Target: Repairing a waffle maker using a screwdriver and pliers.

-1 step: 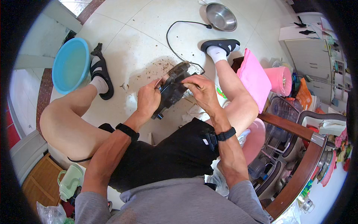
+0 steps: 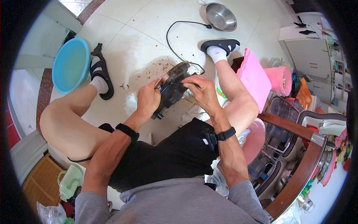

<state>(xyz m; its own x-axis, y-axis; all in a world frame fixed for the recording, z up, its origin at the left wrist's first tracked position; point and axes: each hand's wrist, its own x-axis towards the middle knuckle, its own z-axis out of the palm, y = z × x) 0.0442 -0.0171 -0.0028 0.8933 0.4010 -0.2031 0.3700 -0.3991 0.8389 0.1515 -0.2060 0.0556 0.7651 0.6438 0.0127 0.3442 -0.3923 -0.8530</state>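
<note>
Between my knees, just above the floor, is a grimy black appliance part (image 2: 170, 95), a bulky plastic body with a brownish, dirt-caked upper end. My left hand (image 2: 149, 98) is closed round its left edge, the thumb on top. At its right side my right hand (image 2: 202, 92) pinches with thumb and forefinger against the upper surface. Whatever sits between those fingertips is too small or hidden to make out. A black power cord (image 2: 167, 36) loops over the floor from near the part's far end, its plug near a steel bowl.
Brown debris (image 2: 164, 65) is scattered over the white tiles (image 2: 130, 41). A blue basin of cloudy water (image 2: 71, 66) stands left, the steel bowl (image 2: 221, 17) at the far side. On the right are a pink cushion (image 2: 254, 80), a pink bin (image 2: 279, 81) and a wooden-edged rack (image 2: 298, 183).
</note>
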